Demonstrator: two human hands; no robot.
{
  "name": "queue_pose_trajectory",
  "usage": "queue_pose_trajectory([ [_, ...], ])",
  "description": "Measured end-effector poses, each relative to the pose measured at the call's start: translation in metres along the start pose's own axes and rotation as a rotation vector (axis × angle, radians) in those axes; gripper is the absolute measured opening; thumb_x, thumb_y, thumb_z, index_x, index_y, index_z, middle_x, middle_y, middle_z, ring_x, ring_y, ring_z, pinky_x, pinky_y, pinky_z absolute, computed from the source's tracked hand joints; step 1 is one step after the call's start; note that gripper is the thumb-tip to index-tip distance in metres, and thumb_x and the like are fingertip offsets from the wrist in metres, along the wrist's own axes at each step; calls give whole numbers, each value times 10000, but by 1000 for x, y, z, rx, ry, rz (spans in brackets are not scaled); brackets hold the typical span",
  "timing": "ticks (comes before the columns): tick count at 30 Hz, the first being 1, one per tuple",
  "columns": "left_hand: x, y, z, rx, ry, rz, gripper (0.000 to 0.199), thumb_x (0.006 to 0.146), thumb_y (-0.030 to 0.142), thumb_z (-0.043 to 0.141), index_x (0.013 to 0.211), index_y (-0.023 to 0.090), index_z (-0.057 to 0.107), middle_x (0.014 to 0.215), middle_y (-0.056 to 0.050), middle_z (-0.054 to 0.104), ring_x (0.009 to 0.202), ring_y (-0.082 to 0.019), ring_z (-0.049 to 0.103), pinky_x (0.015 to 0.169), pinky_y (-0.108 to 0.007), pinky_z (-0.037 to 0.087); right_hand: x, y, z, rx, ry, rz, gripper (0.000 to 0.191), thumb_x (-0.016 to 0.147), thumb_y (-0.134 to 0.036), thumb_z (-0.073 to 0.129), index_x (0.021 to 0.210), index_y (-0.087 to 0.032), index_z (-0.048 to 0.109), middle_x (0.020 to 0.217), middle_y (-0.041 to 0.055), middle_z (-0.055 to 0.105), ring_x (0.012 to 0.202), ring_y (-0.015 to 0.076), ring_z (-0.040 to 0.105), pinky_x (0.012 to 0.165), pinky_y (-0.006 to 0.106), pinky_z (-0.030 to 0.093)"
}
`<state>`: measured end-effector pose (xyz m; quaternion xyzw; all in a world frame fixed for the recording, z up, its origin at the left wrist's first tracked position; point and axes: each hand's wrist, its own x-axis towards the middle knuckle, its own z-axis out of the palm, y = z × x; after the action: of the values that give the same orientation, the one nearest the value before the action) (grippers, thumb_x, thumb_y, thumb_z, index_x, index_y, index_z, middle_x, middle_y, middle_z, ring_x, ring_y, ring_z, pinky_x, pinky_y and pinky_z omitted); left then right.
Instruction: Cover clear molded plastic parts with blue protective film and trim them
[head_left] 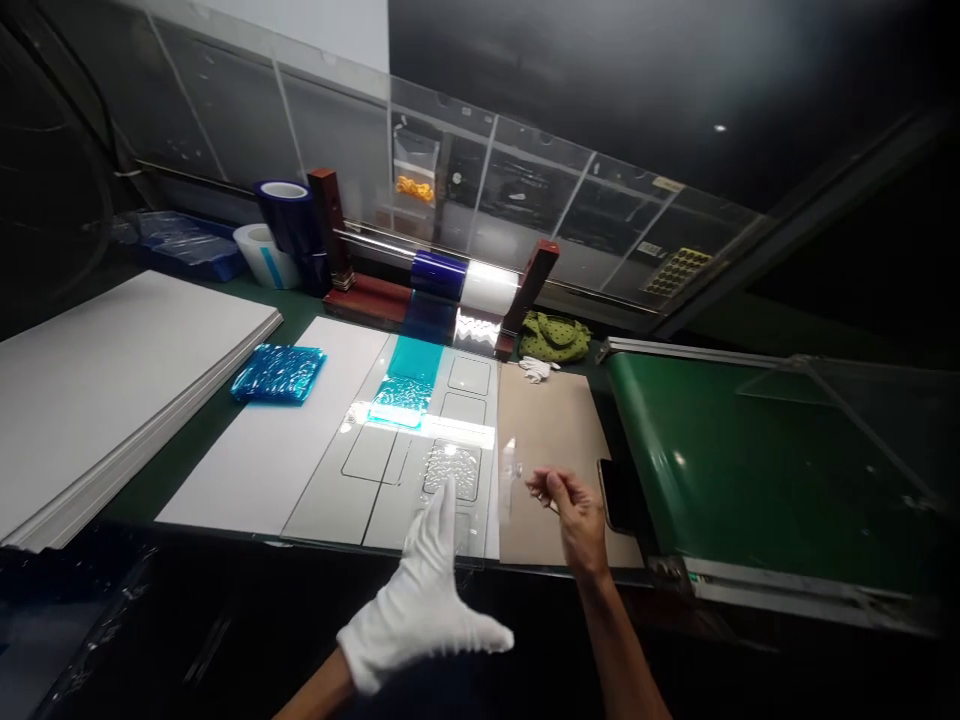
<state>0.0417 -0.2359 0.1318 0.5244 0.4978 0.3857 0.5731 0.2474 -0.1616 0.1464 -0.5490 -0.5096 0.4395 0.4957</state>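
Observation:
My left hand [429, 595], in a white glove, stretches its fingers toward a rippled clear film piece [452, 470] on the marked sheet [330, 510]; the fingertips are at its lower edge. Thumb and fingers are spread wide. My right hand [574, 508] is bare and its fingers are closed together above the brown board [551, 420]. Just left of those fingertips shows a strip of clear film [510, 485]; whether they grip it is unclear. Farther up the sheet lies blue film [412, 375], running down from a blue film roll [439, 273].
A clear film roll [491, 287] shares the red stand [367, 300]. At left are a white sheet stack [135, 360] and a blue film bundle [279, 373]. A phone [619, 495] and green conveyor belt [720, 460] are at right. Behind are tape rolls [266, 255] and a green pouch [555, 338].

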Motion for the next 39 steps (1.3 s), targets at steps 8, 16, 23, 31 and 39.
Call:
queue_pose_trajectory([
  [8, 4, 21, 47, 438, -84, 500, 1185, 625, 428, 728, 1468, 192, -72, 1509, -154, 191, 1348, -401, 212, 1098, -507, 143, -88, -9, -52, 348, 164, 190, 287, 800, -480, 625, 846, -209, 707, 826, 53, 685, 755, 166, 615, 670, 276, 473],
  [16, -20, 51, 88, 650, -184, 388, 1017, 484, 459, 778, 1398, 278, 369, 1454, -142, 325, 1272, -471, 265, 1046, -598, 93, -124, -17, -88, 100, -89, 145, 522, 905, -574, 372, 1021, -150, 655, 538, -31, 479, 460, 84, 349, 465, 221, 265],
  [23, -54, 71, 130, 1149, -267, 294, 904, 514, 458, 669, 1352, 196, 450, 1297, -235, 457, 1128, -495, 398, 885, -622, 268, -158, -25, -101, -340, -125, -8, 379, 939, -413, 380, 837, -167, 648, 514, -27, 473, 470, 105, 430, 506, 235, 293],
  [31, -66, 62, 170, 1195, -229, 427, 848, 459, 333, 684, 1257, 93, 527, 1246, -274, 472, 1075, -523, 373, 927, -705, 89, -193, -26, -109, -752, -47, -170, 350, 950, -324, 339, 808, -182, 625, 633, 50, 584, 549, 152, 503, 566, 280, 292],
  [39, -75, 27, 159, 770, -99, 741, 1022, 620, 481, 654, 1466, 260, 123, 1437, -131, 259, 1257, -377, 323, 1024, -468, 272, -192, -11, -129, 409, -96, 260, 385, 831, -518, 505, 682, -172, 582, 459, -97, 259, 424, 57, 153, 441, 214, 177],
])
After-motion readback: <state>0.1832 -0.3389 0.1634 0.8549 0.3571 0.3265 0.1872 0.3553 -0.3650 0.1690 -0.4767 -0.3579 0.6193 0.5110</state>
